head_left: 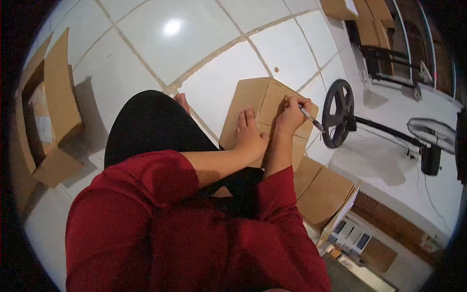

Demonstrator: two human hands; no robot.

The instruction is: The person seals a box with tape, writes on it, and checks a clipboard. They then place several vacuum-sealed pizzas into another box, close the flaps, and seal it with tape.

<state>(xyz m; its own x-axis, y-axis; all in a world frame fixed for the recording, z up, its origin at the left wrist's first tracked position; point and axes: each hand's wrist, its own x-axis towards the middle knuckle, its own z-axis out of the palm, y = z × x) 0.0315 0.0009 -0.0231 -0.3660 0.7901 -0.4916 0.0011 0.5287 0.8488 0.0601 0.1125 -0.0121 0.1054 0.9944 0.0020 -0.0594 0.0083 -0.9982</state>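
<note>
A brown cardboard box [245, 100] sits in front of me by my bent leg, with a fold or seam running along its top. My left hand [249, 136] lies on the box with its fingers spread out. Close beside it, my right hand [293, 117] pinches a pen [312, 119] between thumb and fingers. The pen's tip end is at the box's surface near the far edge, and its dark rear end points toward the lower right.
An open cardboard box [65, 97] stands at the left. A black stand fan [389, 130] with a round base is at the right. More cardboard boxes are at the lower right [323, 194] and upper right [372, 24]. White tiles [194, 29] cover the floor.
</note>
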